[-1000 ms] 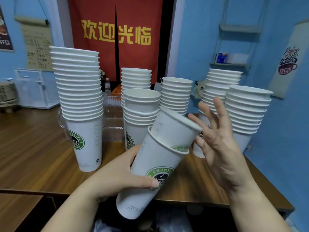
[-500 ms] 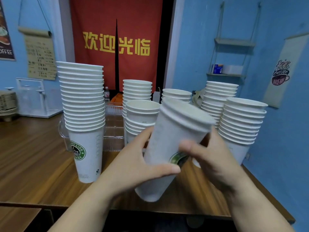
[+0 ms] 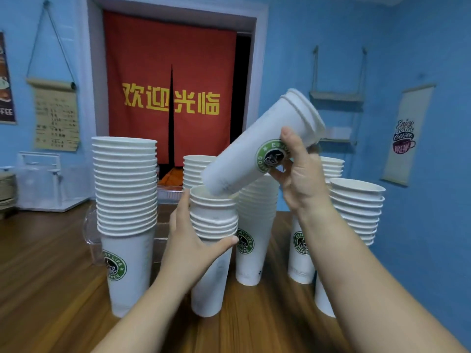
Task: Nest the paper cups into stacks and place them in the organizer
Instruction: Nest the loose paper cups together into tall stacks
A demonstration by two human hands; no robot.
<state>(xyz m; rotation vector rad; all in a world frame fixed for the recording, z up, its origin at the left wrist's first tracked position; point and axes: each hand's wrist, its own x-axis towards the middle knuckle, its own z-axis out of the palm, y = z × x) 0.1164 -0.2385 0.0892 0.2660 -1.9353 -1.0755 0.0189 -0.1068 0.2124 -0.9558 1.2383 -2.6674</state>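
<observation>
Above the short stack at desk centre: right hand clamped round tilted nested pair of cups, base touching the top rim; left hand wrapped round the stack. Best to tip upright, centre, then press straight down. Organizer behind, mostly hidden.

White paper cups with green-and-black round logos; brown wood-grain table; red curtain, yellow characters

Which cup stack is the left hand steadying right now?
The short front-centre stack: the left hand wraps its rims while the right hand tips the nested cups into it. Other stacks stand untouched.
</observation>
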